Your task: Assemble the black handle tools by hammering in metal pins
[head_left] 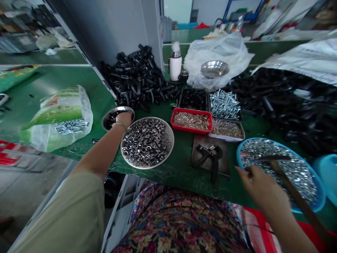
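Observation:
My left hand [124,118] reaches down into a small metal bowl [105,125] of black parts; its fingers are hidden among them. My right hand [259,184] hovers at the left edge of a blue basin [240,149] filled with small shiny metal parts. It is slightly blurred, its fingers apart with nothing visible in them. A hammer [292,182] with a wooden handle lies across that basin, close to this hand. Between my hands, black handle-like pieces [210,154] rest on a dark metal plate [196,142]. Beside the bowl, a round white tray [171,140] holds many metal rings.
A red tray [191,130] of small pins sits near a box of bolts [225,104]. Black parts are heaped by a grey partition [126,28] and at the right [297,116]. Farther back stand a white thermos [175,66] and a bagged metal bowl [215,69].

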`<state>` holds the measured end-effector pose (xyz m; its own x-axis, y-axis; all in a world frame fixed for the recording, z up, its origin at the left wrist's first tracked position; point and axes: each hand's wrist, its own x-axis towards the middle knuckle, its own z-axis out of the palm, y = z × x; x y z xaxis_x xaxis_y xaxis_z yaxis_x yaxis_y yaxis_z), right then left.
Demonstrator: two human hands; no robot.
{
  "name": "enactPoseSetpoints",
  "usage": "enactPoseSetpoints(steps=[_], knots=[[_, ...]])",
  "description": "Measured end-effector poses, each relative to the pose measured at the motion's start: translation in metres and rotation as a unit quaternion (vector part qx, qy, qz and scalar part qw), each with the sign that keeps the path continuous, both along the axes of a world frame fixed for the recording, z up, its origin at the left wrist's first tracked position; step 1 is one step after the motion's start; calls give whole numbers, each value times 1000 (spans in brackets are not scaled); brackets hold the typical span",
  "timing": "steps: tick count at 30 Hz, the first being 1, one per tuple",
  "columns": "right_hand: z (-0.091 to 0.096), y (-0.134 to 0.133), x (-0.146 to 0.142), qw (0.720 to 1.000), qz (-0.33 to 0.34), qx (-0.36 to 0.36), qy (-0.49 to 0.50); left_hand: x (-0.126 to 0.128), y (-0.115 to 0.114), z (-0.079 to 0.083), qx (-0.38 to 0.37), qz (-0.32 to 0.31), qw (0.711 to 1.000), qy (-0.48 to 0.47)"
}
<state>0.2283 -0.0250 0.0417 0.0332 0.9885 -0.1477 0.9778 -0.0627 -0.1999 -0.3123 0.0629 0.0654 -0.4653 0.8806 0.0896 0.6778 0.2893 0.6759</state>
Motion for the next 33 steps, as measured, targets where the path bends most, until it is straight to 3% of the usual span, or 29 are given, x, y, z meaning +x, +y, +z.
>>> enactPoseSetpoints(steps=[2,4,7,8,9,11,13,14,16,18,21,24,29,31,32,33], knots=[[3,3,-39,997,47,-58,-24,4,-1,8,7,-3,1000,-28],[1,8,-62,996,61,-64,-16,8,-2,21,20,-5,998,-63],[-5,13,-67,987,3,-55,152,34,-11,36,44,-18,991,-126],[-6,13,-65,964,-23,-69,257,51,-17,37,50,-27,988,-145],[-6,11,-63,922,-47,-92,373,73,-25,35,52,-45,982,-178],[-2,4,-62,799,-71,-145,579,128,-43,25,47,-95,960,-257],[4,-5,-66,687,-74,-179,701,185,-62,12,20,-179,850,-496],[8,-10,-68,648,-73,-189,734,211,-69,7,-1,-199,797,-571],[11,-16,-73,605,-77,-208,765,248,-81,0,-29,-220,707,-671],[11,-19,-74,578,-85,-224,780,268,-86,-1,-37,-222,666,-711],[6,-19,-68,538,-85,-238,804,276,-85,-1,-39,-221,643,-732],[2,-19,-60,521,-82,-246,813,277,-81,-1,-66,-220,626,-745],[0,-17,-57,526,-74,-265,805,279,-84,-6,-160,-205,578,-773],[4,-14,-56,549,-65,-264,790,280,-83,-9,-178,-203,580,-769],[9,-12,-55,578,-59,-251,774,279,-81,-11,-181,-202,598,-754],[16,-11,-53,625,-48,-228,745,279,-79,-13,-173,-194,635,-728]])
